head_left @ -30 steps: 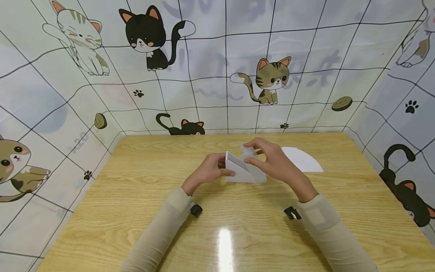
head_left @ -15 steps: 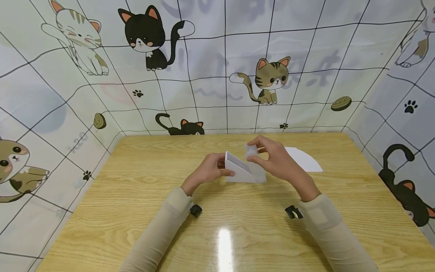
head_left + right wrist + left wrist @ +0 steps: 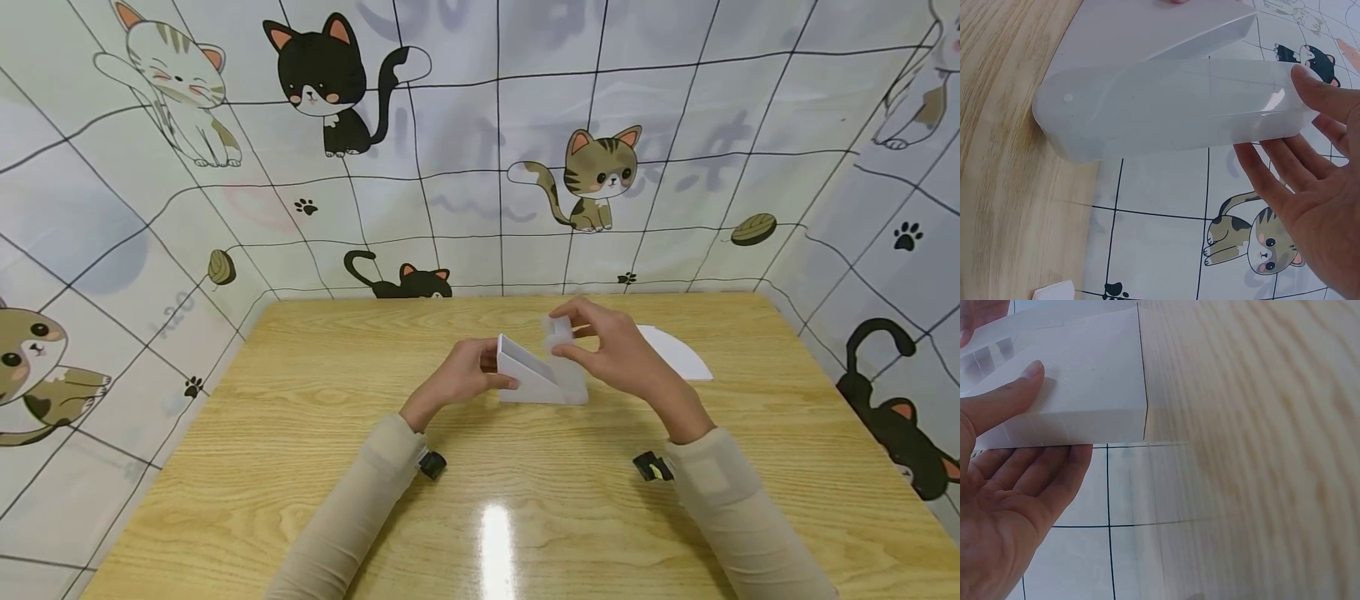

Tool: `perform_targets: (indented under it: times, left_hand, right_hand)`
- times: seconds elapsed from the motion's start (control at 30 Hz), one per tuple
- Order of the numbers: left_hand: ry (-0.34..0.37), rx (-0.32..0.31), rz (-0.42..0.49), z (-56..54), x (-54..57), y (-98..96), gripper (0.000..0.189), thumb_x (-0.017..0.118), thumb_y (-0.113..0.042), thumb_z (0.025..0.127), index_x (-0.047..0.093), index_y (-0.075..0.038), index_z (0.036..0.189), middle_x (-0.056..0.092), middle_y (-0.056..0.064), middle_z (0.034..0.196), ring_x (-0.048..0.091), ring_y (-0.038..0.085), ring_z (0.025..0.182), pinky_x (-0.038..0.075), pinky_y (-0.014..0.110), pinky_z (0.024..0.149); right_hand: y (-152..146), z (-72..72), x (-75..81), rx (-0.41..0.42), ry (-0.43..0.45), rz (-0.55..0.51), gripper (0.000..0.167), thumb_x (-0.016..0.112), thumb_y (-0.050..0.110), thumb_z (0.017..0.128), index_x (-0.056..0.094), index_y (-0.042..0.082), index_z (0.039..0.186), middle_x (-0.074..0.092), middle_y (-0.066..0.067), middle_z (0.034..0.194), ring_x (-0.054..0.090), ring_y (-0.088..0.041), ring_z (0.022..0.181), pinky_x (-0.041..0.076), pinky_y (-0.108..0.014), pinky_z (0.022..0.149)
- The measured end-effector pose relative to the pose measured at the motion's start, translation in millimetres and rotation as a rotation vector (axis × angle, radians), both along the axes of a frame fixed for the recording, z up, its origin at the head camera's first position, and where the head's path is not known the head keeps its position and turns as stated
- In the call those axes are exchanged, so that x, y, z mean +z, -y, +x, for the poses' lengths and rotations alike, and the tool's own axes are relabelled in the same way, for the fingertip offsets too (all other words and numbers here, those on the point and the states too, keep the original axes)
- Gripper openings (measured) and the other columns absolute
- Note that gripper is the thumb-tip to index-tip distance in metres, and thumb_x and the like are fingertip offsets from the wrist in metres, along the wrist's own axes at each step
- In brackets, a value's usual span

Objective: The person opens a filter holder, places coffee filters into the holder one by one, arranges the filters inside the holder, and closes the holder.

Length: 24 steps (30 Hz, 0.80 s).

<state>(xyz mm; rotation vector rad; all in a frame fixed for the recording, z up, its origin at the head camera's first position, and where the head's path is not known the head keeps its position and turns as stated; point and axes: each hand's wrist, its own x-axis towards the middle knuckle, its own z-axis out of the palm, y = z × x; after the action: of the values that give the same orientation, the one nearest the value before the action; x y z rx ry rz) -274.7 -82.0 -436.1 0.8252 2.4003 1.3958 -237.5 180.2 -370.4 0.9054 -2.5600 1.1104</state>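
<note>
In the head view my left hand (image 3: 463,372) grips a white wedge-shaped box (image 3: 525,377) standing on the table. The left wrist view shows its thumb (image 3: 1007,397) on one broad face of the box (image 3: 1097,369) and the fingers under a narrow side. My right hand (image 3: 611,350) pinches the upper end of a long translucent plastic cover (image 3: 1166,106) between thumb and fingers. The cover's rounded lower end, with a small round dot, sits at the box's low right corner. It is swung up, apart from the box's slanted mouth.
Behind the right hand a white fan-shaped sheet (image 3: 678,354) lies on the wooden table (image 3: 337,400). Cat-printed cloth walls (image 3: 465,150) close off the back and both sides. A small black device (image 3: 652,467) is strapped at each wrist.
My right hand has moved a little to the right, swinging the translucent cover farther from the box. The left hand and the box stay in place.
</note>
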Motion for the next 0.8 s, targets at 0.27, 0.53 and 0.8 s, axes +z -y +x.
perform_targets:
  times: [0.27, 0.53, 0.8]
  left_hand:
    - [-0.004, -0.006, 0.000, -0.2, 0.1, 0.3, 0.036, 0.082, -0.008, 0.089, 0.070, -0.006, 0.122, 0.077, 0.011, 0.114, 0.076, 0.019, 0.097, 0.063, 0.031, 0.084]
    - [-0.005, 0.017, -0.012, 0.9, 0.2, 1.8, 0.036, 0.083, -0.009, 0.088, 0.070, -0.006, 0.122, 0.077, 0.010, 0.113, 0.076, 0.018, 0.095, 0.062, 0.031, 0.084]
    - [-0.002, 0.018, -0.007, 2.8, 0.3, -0.3, 0.037, 0.083, -0.009, 0.088, 0.070, -0.005, 0.122, 0.076, 0.011, 0.114, 0.076, 0.019, 0.097, 0.062, 0.031, 0.085]
  right_hand:
    - [-4, 0.0, 1.5, -0.006, 0.014, 0.027, 0.057, 0.081, 0.010, 0.090, 0.058, 0.007, 0.143, 0.070, -0.012, 0.125, 0.073, -0.031, 0.108, 0.061, -0.050, 0.091]
    - [-7, -1.2, 1.4, 0.001, 0.023, 0.038, 0.057, 0.079, 0.011, 0.092, 0.058, 0.006, 0.144, 0.069, -0.014, 0.129, 0.072, -0.033, 0.110, 0.061, -0.052, 0.091]
    - [-11, 0.9, 3.7, -0.019, 0.038, 0.047, 0.055, 0.080, 0.013, 0.092, 0.059, 0.007, 0.142, 0.070, -0.013, 0.126, 0.072, -0.032, 0.110, 0.061, -0.052, 0.090]
